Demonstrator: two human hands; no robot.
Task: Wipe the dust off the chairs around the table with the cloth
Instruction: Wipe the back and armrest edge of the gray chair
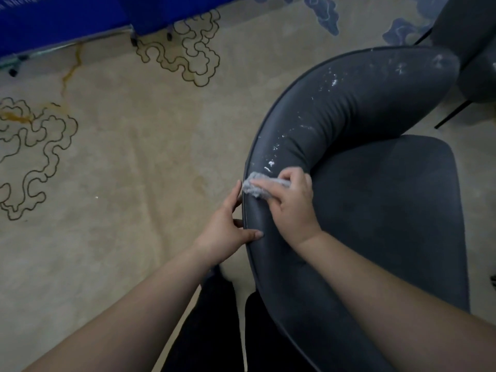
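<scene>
Keep your right hand (pixel 291 201) gripping the cloth (pixel 256 187), sweep along the chair (pixel 349 108) toward the white dust (pixel 271 163); your open left hand (pixel 228 226) steadies it.

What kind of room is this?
Probably a sitting or dining room indoors. A beige patterned carpet covers the floor, a padded dark chair is being wiped with a cloth, and a second chair stands behind.

Grey chair (pixel 375 210); beige cloud-patterned carpet (pixel 134 157)
</scene>
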